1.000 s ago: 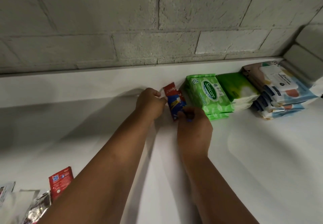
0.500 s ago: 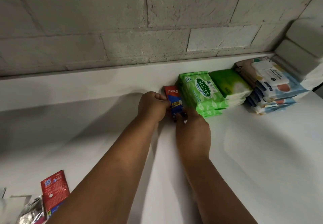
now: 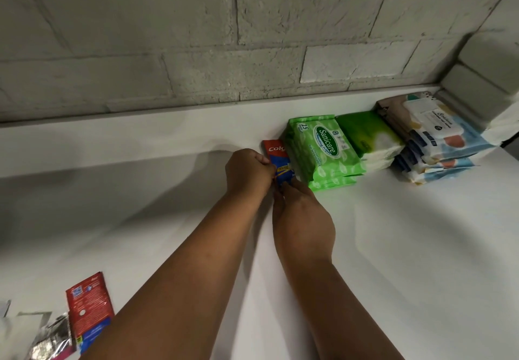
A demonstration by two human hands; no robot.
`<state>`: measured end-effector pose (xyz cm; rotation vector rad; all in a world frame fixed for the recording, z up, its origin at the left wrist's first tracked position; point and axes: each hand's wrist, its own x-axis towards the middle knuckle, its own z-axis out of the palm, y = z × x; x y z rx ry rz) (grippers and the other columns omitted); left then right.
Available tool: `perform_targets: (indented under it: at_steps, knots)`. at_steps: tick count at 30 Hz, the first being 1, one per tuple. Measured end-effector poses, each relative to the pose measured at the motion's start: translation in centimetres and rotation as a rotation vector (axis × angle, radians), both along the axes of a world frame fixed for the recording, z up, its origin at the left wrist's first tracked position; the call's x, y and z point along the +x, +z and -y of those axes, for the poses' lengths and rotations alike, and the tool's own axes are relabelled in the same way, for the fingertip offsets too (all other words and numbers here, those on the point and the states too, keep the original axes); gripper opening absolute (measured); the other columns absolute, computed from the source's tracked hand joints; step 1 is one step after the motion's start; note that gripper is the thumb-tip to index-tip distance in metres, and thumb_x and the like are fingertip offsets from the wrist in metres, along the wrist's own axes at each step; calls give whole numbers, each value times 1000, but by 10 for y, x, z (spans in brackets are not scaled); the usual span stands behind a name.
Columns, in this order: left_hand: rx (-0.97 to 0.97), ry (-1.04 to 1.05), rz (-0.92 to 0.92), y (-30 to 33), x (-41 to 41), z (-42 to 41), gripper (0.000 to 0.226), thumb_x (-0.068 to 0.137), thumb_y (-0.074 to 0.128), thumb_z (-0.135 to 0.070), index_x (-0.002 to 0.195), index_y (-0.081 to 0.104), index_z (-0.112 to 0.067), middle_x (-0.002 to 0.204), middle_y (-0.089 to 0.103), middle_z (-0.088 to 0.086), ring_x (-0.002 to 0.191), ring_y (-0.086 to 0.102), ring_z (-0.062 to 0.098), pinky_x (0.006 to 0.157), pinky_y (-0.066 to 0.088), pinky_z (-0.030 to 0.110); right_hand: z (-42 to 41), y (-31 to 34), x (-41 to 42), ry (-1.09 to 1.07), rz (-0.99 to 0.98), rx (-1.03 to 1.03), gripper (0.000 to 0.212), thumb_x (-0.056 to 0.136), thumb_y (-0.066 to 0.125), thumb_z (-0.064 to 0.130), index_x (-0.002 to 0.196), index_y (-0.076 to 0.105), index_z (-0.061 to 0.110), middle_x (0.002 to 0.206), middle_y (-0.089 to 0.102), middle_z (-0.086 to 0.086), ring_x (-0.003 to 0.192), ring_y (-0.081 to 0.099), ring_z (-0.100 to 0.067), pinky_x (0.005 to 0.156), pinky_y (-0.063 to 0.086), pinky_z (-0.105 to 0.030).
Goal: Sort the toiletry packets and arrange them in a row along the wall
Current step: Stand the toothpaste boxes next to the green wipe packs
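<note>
- Toothpaste sachets [image 3: 276,157]: a second ago they were tilted and off the green stack; now they are pushed flush against its left side, red "Colg" end toward the wall [image 3: 196,36].
- Left hand [image 3: 248,171]: fist curled, knuckles up, pinching the left edge of the sachets. It has closed in toward the right hand since the earlier frames.
- Right hand [image 3: 304,222]: fingers bent forward onto the near end of the sachets, pressing or squaring them. Can't tell if it grips or only pushes.
- My read: this group is being seated as the next slot in the row, and release looks close.
- Row beyond the right hand: Sanicare wipes stack [image 3: 323,149] just past the fingertips, then a darker green pack stack [image 3: 368,137], then the blue-and-white wipes stack [image 3: 438,137] at the corner. All sit near the wall on the white counter [image 3: 393,247].
- Still unsorted: red sachet [image 3: 88,306] and silver foil packets [image 3: 47,340], well behind the left forearm at the frame's lower left.
- Hidden or unclear:
  - Sachet count unknown, both hands cover the blue lower half.
  - Fingertips of both hands are out of sight.
  - Foil packets are cut by the frame edge; print unreadable.
  - Far-right stack clipped and blurred.
</note>
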<state>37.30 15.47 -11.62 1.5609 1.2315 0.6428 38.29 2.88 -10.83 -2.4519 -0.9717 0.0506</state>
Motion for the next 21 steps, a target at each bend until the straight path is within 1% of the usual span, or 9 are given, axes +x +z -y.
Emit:
perform_targets:
  at_steps: [3, 5, 8, 10, 13, 15, 17, 19, 21]
  knots:
    - [14, -11, -44, 6, -1, 0, 10, 70, 74, -11, 65, 68, -17, 73, 73, 10, 74, 72, 26, 77, 60, 41, 0, 0, 0, 3, 6, 22, 27, 101, 41, 27, 116, 64, 26, 134, 56, 7, 98, 65, -22, 69, 46, -28]
    - [37, -28, -72, 11, -4, 2, 8, 72, 76, -17, 67, 71, -13, 70, 73, 11, 71, 72, 26, 75, 60, 40, 0, 2, 0, 4, 0, 26, 27, 101, 41, 28, 117, 63, 25, 134, 56, 6, 99, 64, -22, 70, 47, -28]
    - [108, -69, -133, 25, -18, 7, 29, 81, 71, -33, 66, 72, -8, 66, 72, 10, 66, 71, 24, 74, 58, 38, 3, 12, -3, 1, -17, 43, 28, 99, 44, 32, 119, 61, 21, 133, 56, 1, 98, 64, -27, 72, 49, -32]
    - [107, -69, -146, 40, -34, 12, 36, 86, 65, -37, 64, 68, -9, 64, 72, 8, 64, 71, 21, 74, 58, 37, 7, 21, -6, 17, -21, 43, 33, 97, 47, 35, 122, 60, 18, 133, 55, -4, 101, 63, -29, 76, 49, -33]
    - [105, -54, -140, 60, -77, 20, 40, 89, 60, -37, 72, 67, -1, 70, 72, 14, 68, 72, 27, 73, 60, 42, 10, 33, -21, 58, -99, 52, 34, 95, 51, 40, 119, 63, 19, 124, 60, -3, 106, 61, -23, 82, 47, -30]
    - [156, -41, -182, 67, -112, 25, 46, 88, 57, -38, 82, 66, 6, 80, 70, 22, 75, 70, 34, 74, 59, 46, 13, 35, -39, 110, -165, 59, 30, 93, 53, 42, 110, 67, 21, 113, 65, 0, 102, 62, -20, 81, 47, -29]
    - [180, -28, -222, 70, -152, 31, 40, 88, 56, -38, 80, 67, -1, 83, 67, 24, 80, 68, 37, 75, 58, 47, 16, 35, -64, 173, -215, 48, 28, 92, 54, 42, 102, 68, 20, 104, 68, 0, 96, 63, -20, 79, 49, -29]
    - [185, -15, -255, 67, -183, 36, 27, 88, 59, -36, 75, 64, -12, 76, 66, 12, 79, 67, 35, 73, 58, 45, 19, 33, -85, 214, -283, 33, 26, 91, 56, 40, 98, 69, 18, 98, 69, 1, 92, 64, -20, 78, 51, -29]
    - [173, 47, -259, 63, -218, 42, 19, 87, 64, -32, 78, 66, -16, 79, 68, 2, 80, 66, 26, 72, 56, 37, 22, 34, -110, 260, -349, 27, 23, 89, 59, 38, 93, 69, 18, 91, 71, 1, 88, 65, -19, 77, 52, -29]
